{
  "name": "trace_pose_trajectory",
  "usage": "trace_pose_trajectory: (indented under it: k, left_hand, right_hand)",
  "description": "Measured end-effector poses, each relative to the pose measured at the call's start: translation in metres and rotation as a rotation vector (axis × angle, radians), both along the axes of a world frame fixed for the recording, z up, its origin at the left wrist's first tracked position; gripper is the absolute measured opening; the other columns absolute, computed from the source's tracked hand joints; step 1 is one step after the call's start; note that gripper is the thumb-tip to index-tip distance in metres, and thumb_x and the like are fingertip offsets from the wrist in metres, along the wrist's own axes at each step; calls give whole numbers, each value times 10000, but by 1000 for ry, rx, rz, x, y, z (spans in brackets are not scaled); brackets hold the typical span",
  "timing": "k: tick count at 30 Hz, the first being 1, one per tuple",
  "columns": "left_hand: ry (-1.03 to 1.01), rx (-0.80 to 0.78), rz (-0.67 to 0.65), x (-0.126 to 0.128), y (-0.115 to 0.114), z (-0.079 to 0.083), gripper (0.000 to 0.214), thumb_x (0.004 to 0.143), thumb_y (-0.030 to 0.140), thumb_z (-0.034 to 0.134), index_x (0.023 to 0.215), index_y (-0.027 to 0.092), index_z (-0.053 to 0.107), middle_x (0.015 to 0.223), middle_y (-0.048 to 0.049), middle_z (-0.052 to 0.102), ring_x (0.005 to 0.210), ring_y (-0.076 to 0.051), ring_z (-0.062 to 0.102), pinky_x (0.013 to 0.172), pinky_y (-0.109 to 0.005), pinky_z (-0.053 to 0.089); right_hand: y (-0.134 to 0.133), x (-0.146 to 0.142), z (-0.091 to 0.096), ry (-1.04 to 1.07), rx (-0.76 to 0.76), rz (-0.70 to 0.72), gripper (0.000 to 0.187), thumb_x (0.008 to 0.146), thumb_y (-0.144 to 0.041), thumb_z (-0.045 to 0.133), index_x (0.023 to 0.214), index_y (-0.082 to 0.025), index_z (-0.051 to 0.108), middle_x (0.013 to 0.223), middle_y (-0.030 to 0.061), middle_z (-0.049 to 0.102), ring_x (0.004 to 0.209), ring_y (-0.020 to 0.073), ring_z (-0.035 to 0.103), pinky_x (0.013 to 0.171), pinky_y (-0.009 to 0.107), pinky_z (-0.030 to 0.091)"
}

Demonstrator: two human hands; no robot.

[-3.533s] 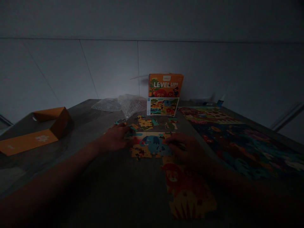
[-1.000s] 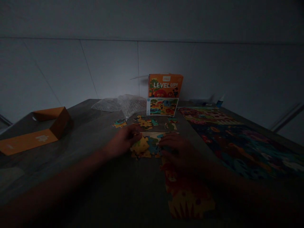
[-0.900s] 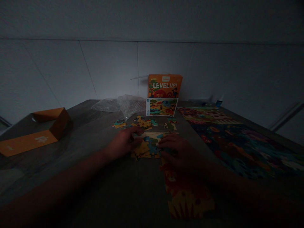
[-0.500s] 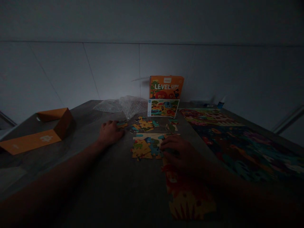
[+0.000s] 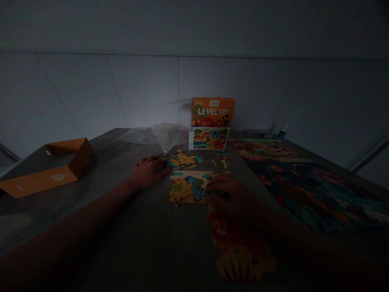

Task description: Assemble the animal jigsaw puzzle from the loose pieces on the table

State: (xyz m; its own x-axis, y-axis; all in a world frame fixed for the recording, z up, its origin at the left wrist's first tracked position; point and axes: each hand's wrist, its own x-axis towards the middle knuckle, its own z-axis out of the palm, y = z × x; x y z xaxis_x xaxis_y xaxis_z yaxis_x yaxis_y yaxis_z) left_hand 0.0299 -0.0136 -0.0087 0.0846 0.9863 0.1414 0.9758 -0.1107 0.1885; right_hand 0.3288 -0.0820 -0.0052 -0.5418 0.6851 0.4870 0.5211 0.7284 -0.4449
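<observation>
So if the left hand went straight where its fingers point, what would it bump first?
Probably the loose puzzle pieces, just beyond the left hand. It's dark, so whether the hand would touch them or pass over them is hard to tell.

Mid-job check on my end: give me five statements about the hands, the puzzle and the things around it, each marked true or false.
1. The clear plastic wrap lies left of the LEVEL UP! box. True.
2. The LEVEL UP! box lies flat. False: it stands upright, with the picture card in front.
3. The right hand covers part of the joined puzzle section. True.
4. The left hand rests on the LEVEL UP! box. False: it is by the loose pieces.
5. The open orange carton is on the left. True.
</observation>
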Motion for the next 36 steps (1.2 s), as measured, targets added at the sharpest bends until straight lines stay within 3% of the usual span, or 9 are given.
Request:
trace_pose_trajectory:
  k: [6, 13, 17, 21, 25, 29, 32, 34, 36]
  left_hand:
    - [-25, 41, -6, 2, 2, 0, 494, 841, 565, 542, 1206, 248, 645, 1372, -128, 541, 1280, -389, 441, 1003, -584, 381]
    - [-77, 225, -377, 26, 1, -5, 514, 927, 448, 492, 1363, 177, 515, 1358, -113, 553, 1254, -257, 495, 1089, -382, 370]
    - [6, 122, -236, 52, 11, -1, 584, 921, 553, 476, 1442, 292, 439, 1343, -95, 558, 1249, -301, 501, 1081, -446, 359]
    - [9, 69, -97, 82, 28, 8, 567, 845, 661, 505, 1225, 266, 650, 1199, -145, 632, 1179, -381, 544, 998, -548, 400]
    - [-16, 70, -7, 108, 39, 11, 478, 768, 531, 627, 1092, 188, 699, 1155, -206, 642, 1131, -442, 560, 924, -610, 418]
    - [-82, 41, 18, 116, 43, 17, 393, 734, 445, 666, 1024, 184, 710, 1077, -181, 679, 1105, -419, 588, 923, -572, 434]
    - [-165, 16, -3, 108, 30, 27, 488, 746, 455, 676, 1157, 194, 644, 1031, -116, 694, 1012, -312, 648, 866, -414, 506]
    - [-224, 43, -66, 96, 5, 31, 533, 789, 436, 647, 1256, 194, 558, 1066, -81, 678, 983, -238, 653, 845, -326, 521]
    - [-327, 203, -253, 83, -28, 31, 541, 773, 357, 673, 1267, 197, 518, 1182, -81, 612, 1080, -222, 597, 919, -318, 501]
  right_hand:
    - [-1, -1, 1, -14, -38, -7, 161, 856, -191, 581, 912, -186, 731, 984, 94, 710, 984, 228, 646, 891, 410, 517]
    - [-1, -4, 1, 12, -2, 5, 161, 846, -170, 582, 904, -197, 729, 976, 91, 711, 977, 226, 650, 879, 406, 522]
    - [3, -3, 0, 3, 18, 6, 154, 846, -165, 581, 886, -184, 729, 957, 92, 717, 948, 229, 656, 875, 411, 519]
    - [7, 1, -1, 15, 41, -5, 158, 837, -148, 577, 880, -186, 724, 954, 87, 720, 938, 227, 655, 858, 403, 520]
    - [5, 2, 2, 19, 16, -10, 158, 832, -117, 573, 849, -186, 714, 920, 75, 720, 907, 217, 651, 838, 380, 518]
    - [2, 1, 5, 18, -19, -17, 176, 834, -94, 557, 836, -183, 709, 901, 68, 715, 891, 210, 642, 836, 371, 502]
    - [2, 2, 4, 58, -27, -31, 172, 841, -131, 549, 845, -189, 711, 914, 72, 715, 905, 223, 646, 840, 385, 497]
    - [2, 2, 3, 117, -64, -85, 168, 862, -198, 541, 891, -183, 705, 929, 86, 713, 898, 239, 654, 814, 393, 506]
    - [1, 1, 3, 220, -157, -139, 251, 903, -280, 508, 1068, -175, 664, 950, 94, 712, 883, 242, 669, 763, 376, 525]
